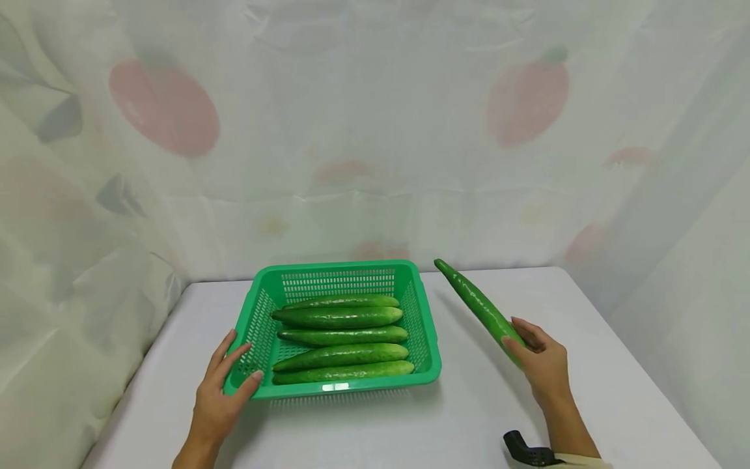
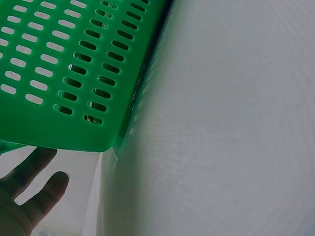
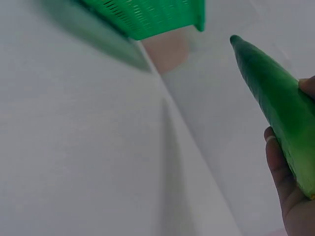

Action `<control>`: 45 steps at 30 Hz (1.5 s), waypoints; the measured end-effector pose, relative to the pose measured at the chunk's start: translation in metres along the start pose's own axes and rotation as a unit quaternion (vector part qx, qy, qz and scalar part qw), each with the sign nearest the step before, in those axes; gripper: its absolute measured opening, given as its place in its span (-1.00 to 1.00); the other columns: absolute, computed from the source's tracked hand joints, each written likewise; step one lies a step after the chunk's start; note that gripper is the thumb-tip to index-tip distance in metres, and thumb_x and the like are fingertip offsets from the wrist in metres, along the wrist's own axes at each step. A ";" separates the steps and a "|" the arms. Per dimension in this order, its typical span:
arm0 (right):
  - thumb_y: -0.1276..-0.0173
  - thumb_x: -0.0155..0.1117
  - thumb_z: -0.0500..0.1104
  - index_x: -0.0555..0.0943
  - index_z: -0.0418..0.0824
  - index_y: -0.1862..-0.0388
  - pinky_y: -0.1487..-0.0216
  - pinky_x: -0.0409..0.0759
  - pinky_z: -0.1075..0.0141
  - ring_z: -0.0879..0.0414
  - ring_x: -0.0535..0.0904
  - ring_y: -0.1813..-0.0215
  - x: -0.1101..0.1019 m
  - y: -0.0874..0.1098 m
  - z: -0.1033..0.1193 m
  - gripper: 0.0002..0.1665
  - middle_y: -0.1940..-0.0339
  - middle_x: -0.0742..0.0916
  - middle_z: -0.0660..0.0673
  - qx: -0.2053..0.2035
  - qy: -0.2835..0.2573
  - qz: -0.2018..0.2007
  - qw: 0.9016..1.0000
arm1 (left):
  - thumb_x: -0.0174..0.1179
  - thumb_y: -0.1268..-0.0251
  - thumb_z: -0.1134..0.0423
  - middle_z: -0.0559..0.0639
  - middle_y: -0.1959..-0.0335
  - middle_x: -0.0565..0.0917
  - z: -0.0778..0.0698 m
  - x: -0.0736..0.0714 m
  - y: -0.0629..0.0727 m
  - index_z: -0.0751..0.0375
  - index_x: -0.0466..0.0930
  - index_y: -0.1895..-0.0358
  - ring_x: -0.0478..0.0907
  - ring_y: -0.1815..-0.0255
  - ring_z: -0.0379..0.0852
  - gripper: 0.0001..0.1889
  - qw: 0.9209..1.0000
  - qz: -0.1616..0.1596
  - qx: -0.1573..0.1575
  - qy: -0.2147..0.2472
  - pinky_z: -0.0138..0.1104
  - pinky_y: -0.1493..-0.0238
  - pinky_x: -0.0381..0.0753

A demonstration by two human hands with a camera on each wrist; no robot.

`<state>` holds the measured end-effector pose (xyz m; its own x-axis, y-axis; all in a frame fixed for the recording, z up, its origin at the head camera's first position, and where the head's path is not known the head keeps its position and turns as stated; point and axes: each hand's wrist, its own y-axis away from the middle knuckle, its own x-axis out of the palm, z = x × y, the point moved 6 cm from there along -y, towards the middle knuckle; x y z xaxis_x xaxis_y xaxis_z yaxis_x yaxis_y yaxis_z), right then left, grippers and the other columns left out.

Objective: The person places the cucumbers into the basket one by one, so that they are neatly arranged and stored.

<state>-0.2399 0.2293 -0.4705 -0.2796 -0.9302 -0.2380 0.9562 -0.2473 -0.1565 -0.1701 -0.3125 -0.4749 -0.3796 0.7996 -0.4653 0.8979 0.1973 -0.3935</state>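
Observation:
In the head view, my right hand [image 1: 545,361] grips a long green cucumber [image 1: 477,303] near its lower end, fingers and thumb on opposite sides. The cucumber slants up and left over the table; the right wrist view shows it too [image 3: 275,98]. A green plastic basket [image 1: 436,361] with slotted walls stands left of it. Inside lie several cucumbers [image 1: 340,317], side by side and roughly crosswise. My left hand [image 1: 219,391] rests at the basket's near left corner with its fingers spread and fairly straight over the rim. Two of its fingers [image 2: 49,191] appear by the rim in the left wrist view.
A white table [image 1: 463,404] carries the basket. Behind it hangs a pale curtain [image 1: 375,130] with faded fruit prints, and similar sheeting runs along the left side. A black curved piece [image 1: 527,449] sits at the right wrist by a light sleeve.

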 end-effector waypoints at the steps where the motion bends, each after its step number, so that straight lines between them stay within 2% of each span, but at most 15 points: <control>1: -0.26 0.43 -0.17 0.52 -0.34 -0.23 0.16 0.56 0.45 0.26 0.57 0.03 -0.002 0.000 0.005 -0.41 -0.14 0.63 -0.21 -0.008 -0.001 0.004 1.000 | 0.33 -0.20 0.37 -0.07 -0.49 0.13 0.000 0.000 0.000 0.22 0.47 -0.29 -0.02 -0.47 -0.18 -0.46 1.000 0.000 0.000 0.000 -0.58 -0.18 0.03; 8: -0.26 0.40 -0.28 0.54 -0.31 -0.23 0.17 0.56 0.42 0.20 0.60 0.05 -0.012 -0.002 0.045 -0.46 -0.02 0.69 0.07 -0.072 -0.038 0.054 0.995 | 0.33 -0.20 0.35 -0.09 -0.49 0.13 -0.001 -0.001 -0.001 0.21 0.47 -0.29 -0.02 -0.47 -0.19 -0.46 1.000 0.002 -0.003 -0.005 -0.59 -0.19 0.02; 15: -0.23 0.34 -0.47 0.52 -0.35 -0.24 0.14 0.56 0.40 0.14 0.61 0.02 -0.012 -0.002 0.083 -0.43 -0.04 0.70 0.00 -0.125 -0.090 0.119 0.981 | 0.34 -0.19 0.35 -0.10 -0.49 0.14 -0.002 -0.002 -0.003 0.21 0.48 -0.28 -0.01 -0.47 -0.18 -0.46 1.000 0.000 0.005 -0.007 -0.58 -0.20 0.02; 21: -0.21 0.32 -0.50 0.51 -0.37 -0.24 0.13 0.58 0.35 0.07 0.63 0.01 -0.001 -0.005 0.107 -0.43 -0.05 0.70 -0.07 -0.148 -0.097 0.168 0.970 | 0.34 -0.20 0.35 -0.11 -0.49 0.13 -0.003 -0.002 -0.003 0.18 0.47 -0.29 -0.02 -0.47 -0.19 -0.45 1.000 0.003 0.002 -0.007 -0.58 -0.19 0.00; 27: -0.22 0.33 -0.48 0.53 -0.38 -0.22 0.12 0.59 0.32 0.05 0.63 0.01 0.017 -0.010 0.130 -0.45 -0.06 0.69 -0.10 -0.183 -0.080 0.210 0.957 | 0.35 -0.17 0.38 -0.08 -0.49 0.14 -0.001 -0.003 -0.004 0.21 0.47 -0.29 -0.02 -0.47 -0.18 -0.44 1.000 -0.003 0.006 -0.003 -0.58 -0.21 -0.02; 33: -0.22 0.34 -0.45 0.56 -0.39 -0.18 0.17 0.61 0.28 0.01 0.64 0.12 0.045 -0.015 0.146 -0.50 -0.05 0.68 -0.19 -0.219 -0.060 0.251 0.941 | 0.34 -0.22 0.32 -0.14 -0.50 0.12 0.002 -0.003 -0.002 0.15 0.46 -0.31 -0.05 -0.47 -0.24 -0.45 1.000 0.003 -0.023 -0.008 -0.54 -0.21 -0.01; 38: -0.22 0.35 -0.41 0.57 -0.37 -0.17 0.15 0.62 0.22 -0.06 0.63 0.11 0.070 -0.017 0.152 -0.51 -0.04 0.68 -0.22 -0.218 -0.064 0.292 0.929 | 0.33 -0.25 0.28 -0.18 -0.50 0.09 0.004 -0.002 -0.001 0.14 0.44 -0.32 -0.07 -0.48 -0.23 -0.45 0.999 0.009 -0.041 -0.009 -0.52 -0.23 -0.03; 45: -0.23 0.36 -0.37 0.55 -0.38 -0.19 0.07 0.60 0.19 -0.07 0.61 0.01 0.103 -0.021 0.156 -0.49 -0.08 0.66 -0.19 -0.204 -0.077 0.339 0.915 | 0.34 -0.23 0.30 -0.23 -0.49 0.10 0.001 -0.001 -0.003 0.15 0.46 -0.31 -0.06 -0.48 -0.18 -0.45 0.999 0.007 -0.033 -0.009 -0.49 -0.24 -0.03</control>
<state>-0.2752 0.0964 -0.3417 0.4123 -0.8670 -0.2799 0.7848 0.4940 -0.3742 -0.1724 -0.3138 -0.4741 -0.3697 0.7924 -0.4851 0.9158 0.2228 -0.3341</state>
